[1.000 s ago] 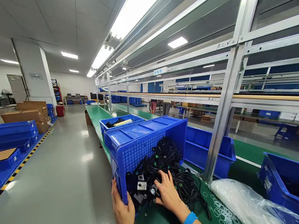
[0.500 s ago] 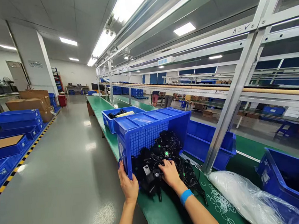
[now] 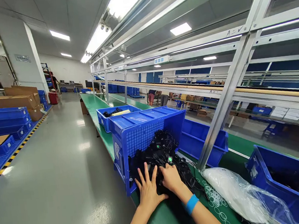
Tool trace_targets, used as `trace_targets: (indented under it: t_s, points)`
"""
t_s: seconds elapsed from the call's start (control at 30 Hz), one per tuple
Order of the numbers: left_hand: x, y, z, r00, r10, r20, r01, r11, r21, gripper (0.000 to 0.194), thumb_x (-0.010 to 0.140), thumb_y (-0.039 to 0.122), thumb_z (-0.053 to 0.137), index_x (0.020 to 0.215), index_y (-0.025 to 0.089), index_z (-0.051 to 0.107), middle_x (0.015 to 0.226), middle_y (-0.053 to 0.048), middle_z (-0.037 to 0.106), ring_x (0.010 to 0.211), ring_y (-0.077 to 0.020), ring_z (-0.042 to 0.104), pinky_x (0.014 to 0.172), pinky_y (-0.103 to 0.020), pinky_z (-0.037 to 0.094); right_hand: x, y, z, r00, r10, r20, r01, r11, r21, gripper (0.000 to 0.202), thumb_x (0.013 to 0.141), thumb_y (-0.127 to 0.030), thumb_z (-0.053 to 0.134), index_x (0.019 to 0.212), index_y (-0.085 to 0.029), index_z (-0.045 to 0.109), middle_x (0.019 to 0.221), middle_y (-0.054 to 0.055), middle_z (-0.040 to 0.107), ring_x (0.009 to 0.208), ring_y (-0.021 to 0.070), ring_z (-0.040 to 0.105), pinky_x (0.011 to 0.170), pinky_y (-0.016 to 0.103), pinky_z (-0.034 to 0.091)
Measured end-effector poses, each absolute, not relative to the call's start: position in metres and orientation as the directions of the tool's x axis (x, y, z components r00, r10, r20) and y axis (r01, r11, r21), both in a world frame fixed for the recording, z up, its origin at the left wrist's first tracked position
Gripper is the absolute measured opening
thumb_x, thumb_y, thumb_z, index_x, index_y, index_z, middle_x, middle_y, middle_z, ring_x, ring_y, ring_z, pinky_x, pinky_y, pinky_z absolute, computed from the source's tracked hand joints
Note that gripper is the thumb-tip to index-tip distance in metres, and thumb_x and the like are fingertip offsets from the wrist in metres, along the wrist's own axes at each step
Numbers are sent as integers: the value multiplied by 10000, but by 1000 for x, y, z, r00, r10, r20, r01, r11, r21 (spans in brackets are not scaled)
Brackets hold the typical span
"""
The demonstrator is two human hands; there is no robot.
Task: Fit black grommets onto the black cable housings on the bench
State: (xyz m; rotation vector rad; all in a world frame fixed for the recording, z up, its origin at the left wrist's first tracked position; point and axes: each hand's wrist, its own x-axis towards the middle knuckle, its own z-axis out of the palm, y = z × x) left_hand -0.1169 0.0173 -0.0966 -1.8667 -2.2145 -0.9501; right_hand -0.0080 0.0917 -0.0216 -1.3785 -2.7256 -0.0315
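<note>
Camera set: single head-worn wide view, forward and down along the bench (image 3: pixel 93 104).
Viewpoint stands above the bench's near edge, facing down its length, which recedes toward 10 o'clock. The left hand (image 3: pixel 148 192) and right hand (image 3: pixel 172 179) are close to the lens at 6 o'clock, forearms entering from the lower edge; the bin (image 3: pixel 137 120) sits just beyond. The floor (image 3: pixel 64 151) fills 8 o'clock, a lamp (image 3: pixel 126 0) 12, a post (image 3: pixel 223 103) 3; the wall (image 3: pixel 74 68) is well apart at 10.

Handwritten “A=V” on metal beam (image 3: pixel 223 34)
</note>
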Motion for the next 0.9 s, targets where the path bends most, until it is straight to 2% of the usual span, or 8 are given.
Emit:
trace_targets:
  t_s: [0.1, 0.17, 0.2, 0.3, 0.4, 0.5, 0.67, 0.9]
  points:
    - [-139, 29, -88, -87, 906, 415, 911, -96, 401, 1191, 544, 276, 896, 1560, 365, 282, 1674, -66, -196, 1476, -547, -133, 1094, -789, 211, 13, 85, -15, -601, 799, 9, 795, 599, -92, 718, 726, -273, 826, 1383, -147, 568, 1188, 197, 660, 1046, 347, 658, 878, 458, 500]
    - [-147, 30, -89, -7, 899, 438, 900, -186, 394, 1135, 563, 240, 870, 1545, 360, 314, 1668, -49, -220, 1477, -549, -130, 1099, -778, 227, 26, 96, -2, -661, 748, -60, 745, 644, -172, 763, 596, -385, 915, 1301, -248, 658, 1144, 114, 710, 978, 298, 691, 831, 353, 514]
    - [-148, 29, -91, 15, 887, 461, 898, -215, 385, 1120, 565, 232, 865, 1540, 354, 328, 1666, -49, -227, 1477, -551, -122, 1100, -777, 230, 29, 107, 8, -686, 723, -79, 721, 661, -210, 669, 591, -443, 914, 1213, -298, 714, 1074, 51, 739, 936, 257, 701, 802, 299, 511]
    - [-147, 27, -100, 26, 839, 544, 908, -247, 338, 1159, 528, 281, 909, 1534, 352, 338, 1669, -62, -210, 1482, -561, -71, 1105, -783, 220, 22, 157, 44, -654, 756, -14, 736, 631, -245, 303, 858, -511, 696, 1037, -279, 771, 946, 14, 753, 905, 207, 695, 800, 275, 495]
    - [-146, 30, -112, 4, 807, 591, 930, -220, 294, 1281, 446, 419, 963, 1548, 366, 311, 1679, -87, -152, 1480, -575, 6, 1091, -790, 246, -11, 213, 70, -496, 857, 139, 829, 515, -217, 433, 996, -480, 502, 1290, -185, 622, 1244, 119, 657, 1160, 273, 603, 974, 429, 462]
    - [-148, 42, -132, 8, 767, 642, 949, -209, 238, 1330, 421, 564, 950, 1558, 388, 283, 1683, -103, -114, 1468, -591, 72, 1058, -788, 305, -41, 255, 72, -360, 919, 162, 894, 389, -222, 639, 951, -567, 566, 1452, -187, 453, 1457, 162, 483, 1339, 350, 453, 1068, 582, 385]
    - [-154, 65, -159, -29, 690, 723, 978, -131, 164, 1044, 713, 534, 840, 1555, 475, 223, 1689, -70, -76, 1473, -535, 189, 1035, -725, 399, -45, 288, 41, -308, 950, 50, 911, 310, -271, 745, 877, -628, 650, 1476, -240, 435, 1548, 151, 374, 1338, 383, 450, 1033, 604, 433]
    - [-155, 41, -122, 22, 807, 590, 915, -254, 313, 1531, 423, 654, 923, 1613, 289, 31, 1677, -180, -52, 1481, -568, 11, 1078, -794, 270, 19, 277, 16, -404, 913, 52, 852, 396, -342, 404, 976, -411, 608, 1306, -182, 574, 1262, 96, 630, 1109, 250, 627, 974, 478, 505]
